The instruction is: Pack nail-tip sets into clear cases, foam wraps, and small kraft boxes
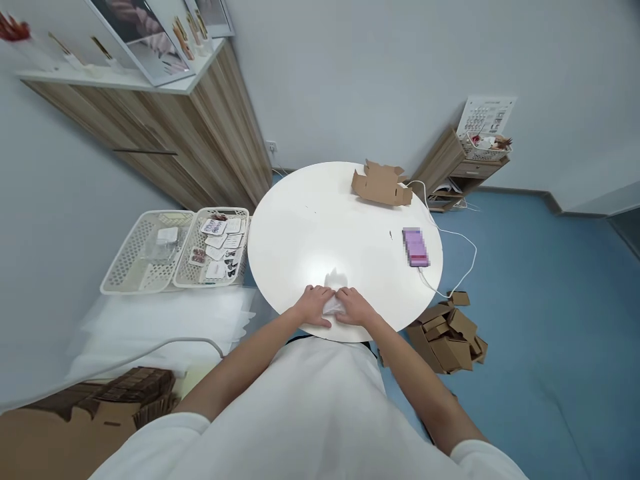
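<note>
Packet (pixel 333 306), white and translucent, lies at the near edge of the round white table (pixel 290 233), directly before the wearer and between both hands; its upper end spreads loose and uneven beyond the fingertips. Contents cannot be made out.

Left hand (pixel 316 305): holds the packet's left side, fingers bent inward, thumb nearer the body. Right hand (pixel 354 306): holds the right side in near mirror position, fingertips close to those of the left. Finger pressure cannot be told at this scale. Both forearms reach forward from short white sleeves.

Table, far side: unfolded brown carton (pixel 383 183), flaps raised. Table, right side: phone (pixel 416 247), display pixelated purple, with a white cable (pixel 476 252) at its lower end looping out past the table edge. Small dark item (pixel 391 235) just left of the phone; too small to identify.

Left of table: two white perforated baskets side by side. Left basket (pixel 120 267) contains clear bags (pixel 165 243); right basket (pixel 220 211) contains printed cards (pixel 216 241) and small packs. Nearer the wearer: translucent white sheets (pixel 165 320), then stacked flat cardboard (pixel 135 387).

Right of table: heap of brown boxes (pixel 453 333) on blue floor (pixel 525 300). Beyond the table, against the walls: wood-grain cabinet (pixel 165 133) to the left, smaller shelf unit (pixel 440 160) to the right.
</note>
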`<state>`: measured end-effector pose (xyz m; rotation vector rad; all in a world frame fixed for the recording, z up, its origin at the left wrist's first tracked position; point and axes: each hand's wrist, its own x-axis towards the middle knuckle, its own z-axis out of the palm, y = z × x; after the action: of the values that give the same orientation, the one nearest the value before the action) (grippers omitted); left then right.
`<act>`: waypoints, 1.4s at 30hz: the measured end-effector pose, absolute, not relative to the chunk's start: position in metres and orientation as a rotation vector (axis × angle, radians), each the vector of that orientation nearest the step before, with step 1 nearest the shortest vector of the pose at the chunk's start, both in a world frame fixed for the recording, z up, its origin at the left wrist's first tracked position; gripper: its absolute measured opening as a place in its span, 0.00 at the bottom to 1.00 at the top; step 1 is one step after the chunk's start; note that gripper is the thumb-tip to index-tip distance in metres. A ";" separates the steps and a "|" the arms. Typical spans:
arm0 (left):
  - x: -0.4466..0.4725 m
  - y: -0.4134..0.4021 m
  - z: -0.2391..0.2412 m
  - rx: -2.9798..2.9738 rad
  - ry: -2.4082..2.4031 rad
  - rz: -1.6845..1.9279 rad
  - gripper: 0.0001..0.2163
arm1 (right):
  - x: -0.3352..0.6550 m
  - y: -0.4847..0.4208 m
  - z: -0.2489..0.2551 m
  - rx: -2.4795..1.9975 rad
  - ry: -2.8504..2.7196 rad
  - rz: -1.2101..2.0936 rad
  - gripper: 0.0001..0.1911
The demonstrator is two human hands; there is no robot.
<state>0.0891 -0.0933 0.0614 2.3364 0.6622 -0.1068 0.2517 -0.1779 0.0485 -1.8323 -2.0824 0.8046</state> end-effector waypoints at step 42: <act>0.105 -0.112 0.033 1.570 1.534 0.174 0.20 | 0.244 -0.207 0.025 -1.957 -1.100 1.087 0.30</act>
<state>0.1054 -0.1122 0.0332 1.5700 1.5339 0.1737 0.2437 -0.2066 0.0250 -1.9569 -1.0997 1.0872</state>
